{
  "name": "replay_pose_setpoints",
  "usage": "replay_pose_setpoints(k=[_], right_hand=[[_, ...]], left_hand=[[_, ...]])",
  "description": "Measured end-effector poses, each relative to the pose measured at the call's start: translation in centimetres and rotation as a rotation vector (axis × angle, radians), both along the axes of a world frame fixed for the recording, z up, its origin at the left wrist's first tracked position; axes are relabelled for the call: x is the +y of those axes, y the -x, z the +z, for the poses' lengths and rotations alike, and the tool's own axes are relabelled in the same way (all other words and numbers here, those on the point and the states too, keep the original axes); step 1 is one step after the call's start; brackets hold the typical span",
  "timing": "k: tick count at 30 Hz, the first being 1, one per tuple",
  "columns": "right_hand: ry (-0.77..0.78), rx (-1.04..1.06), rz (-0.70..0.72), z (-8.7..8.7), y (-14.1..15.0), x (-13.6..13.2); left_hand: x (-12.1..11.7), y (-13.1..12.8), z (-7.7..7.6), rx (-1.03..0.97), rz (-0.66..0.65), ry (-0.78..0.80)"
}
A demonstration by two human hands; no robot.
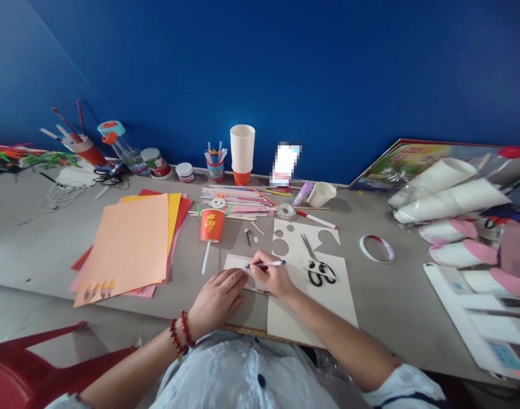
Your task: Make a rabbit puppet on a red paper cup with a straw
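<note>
My right hand grips a pen, its tip down on a small pale sheet of paper at the table's front. My left hand lies flat over the left part of that sheet, fingers stretched out. Under my right forearm is a larger white sheet with round holes cut from its upper part. Black-handled scissors rest on it, blades apart. Just behind my hands lies an orange paper cup with a rabbit face, green arms and a white stick.
Coloured paper sheets are stacked at left. Behind stand a tower of paper cups, straws, clear tape and a red marker. A tape roll, bagged cups and a white power strip lie at right.
</note>
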State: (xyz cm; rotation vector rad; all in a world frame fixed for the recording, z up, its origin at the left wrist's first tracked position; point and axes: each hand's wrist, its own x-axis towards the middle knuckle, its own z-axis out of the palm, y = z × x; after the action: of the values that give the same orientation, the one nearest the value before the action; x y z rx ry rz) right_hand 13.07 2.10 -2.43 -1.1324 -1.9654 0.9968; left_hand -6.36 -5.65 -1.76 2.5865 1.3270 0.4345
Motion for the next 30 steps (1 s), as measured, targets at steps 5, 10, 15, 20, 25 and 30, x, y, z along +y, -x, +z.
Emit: replay_pose_setpoints(k=[5,10,15,20,25,30], right_hand=[[-0.027,0.005,-0.009,-0.17,0.0,-0.04],[-0.008,0.016,-0.012,-0.1,0.01,-0.09],[-0.01,0.021,-0.009,-0.13,0.0,-0.06],[-0.009,0.017,-0.012,-0.09,0.0,-0.05],[-0.007,0.02,-0.002,-0.17,-0.05,-0.05],[-0.015,0.013,-0.009,-0.32,-0.04,-0.01]], left_hand=[[0.01,0.01,-0.02,-0.001,0.004,0.0],[0.02,0.04,-0.08,0.001,0.005,0.006],[0.02,0.06,-0.07,-0.002,0.0,0.008],[0.03,0.05,0.01,0.004,0.0,0.012],[0.04,0.02,0.05,0.019,-0.001,0.011],[0.02,0.05,-0.09,0.018,-0.001,0.008]])
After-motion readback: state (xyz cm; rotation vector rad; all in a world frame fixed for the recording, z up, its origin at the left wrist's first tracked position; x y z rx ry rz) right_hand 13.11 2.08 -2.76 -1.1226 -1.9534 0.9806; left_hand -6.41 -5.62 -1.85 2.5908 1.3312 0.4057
